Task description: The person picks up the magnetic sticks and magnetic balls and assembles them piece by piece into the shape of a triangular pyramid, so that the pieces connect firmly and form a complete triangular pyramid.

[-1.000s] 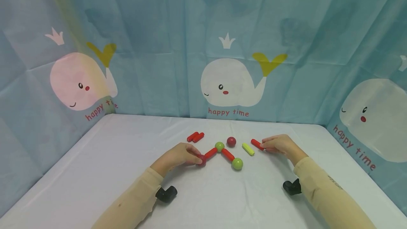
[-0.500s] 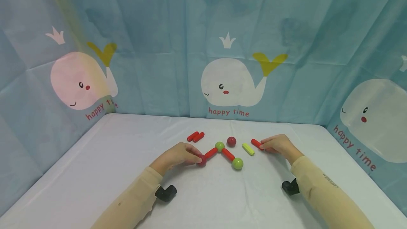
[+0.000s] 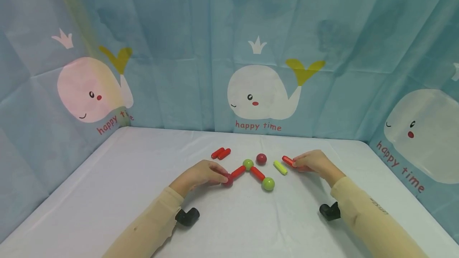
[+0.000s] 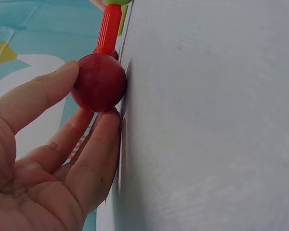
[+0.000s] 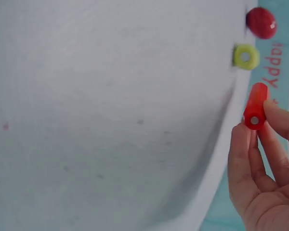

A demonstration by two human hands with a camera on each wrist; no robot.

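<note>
My left hand (image 3: pixel 202 176) pinches a dark red ball (image 4: pixel 100 83) between thumb and fingers, low at the table. That ball touches a red rod (image 3: pixel 238 172), which runs to a green ball (image 3: pixel 248 165). From there a second red rod (image 3: pixel 257 173) leads to another green ball (image 3: pixel 268 184), forming a bent chain. On the right, my right hand (image 3: pixel 315 162) holds a loose red magnetic rod (image 5: pixel 256 103) with thumb and fingertips; its end shows a silver disc. Left of it lies a yellow-green rod (image 3: pixel 280 167).
Behind the chain sits another dark red ball (image 3: pixel 261 159). Two red rods (image 3: pixel 220 153) lie side by side at the back left. A blue curtain with whale prints (image 3: pixel 261 92) stands behind the white table (image 3: pixel 236 226).
The red rod in my right hand has tilted and shifted slightly left and up. My left hand stays on the dark red ball, and the chain keeps its shape.
</note>
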